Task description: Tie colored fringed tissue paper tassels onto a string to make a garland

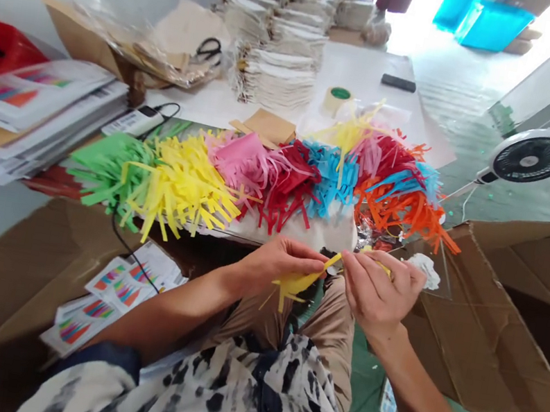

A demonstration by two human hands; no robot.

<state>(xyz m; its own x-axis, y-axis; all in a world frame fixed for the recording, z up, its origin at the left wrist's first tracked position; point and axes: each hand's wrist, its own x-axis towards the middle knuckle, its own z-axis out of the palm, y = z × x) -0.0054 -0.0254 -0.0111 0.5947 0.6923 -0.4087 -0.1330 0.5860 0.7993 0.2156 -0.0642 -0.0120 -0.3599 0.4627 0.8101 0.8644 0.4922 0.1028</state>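
Note:
A fringed yellow paper tassel (296,283) is stretched between my two hands, above my lap and just off the table's front edge. My left hand (281,260) pinches it near its middle, the loose strips hanging below the fingers. My right hand (382,287) is closed on its other end, part of which is hidden by the fingers. Beyond my hands lie fringed paper bundles: green (112,172), yellow (189,181), pink (244,166), dark red (290,180), blue (333,173) and orange (411,211).
Stacks of white bundles (281,73) stand at the back, near a tape roll (337,100) and black scissors (209,49). Papers (41,118) are piled at left. A white fan (530,157) stands at right, above an opened cardboard box (487,326).

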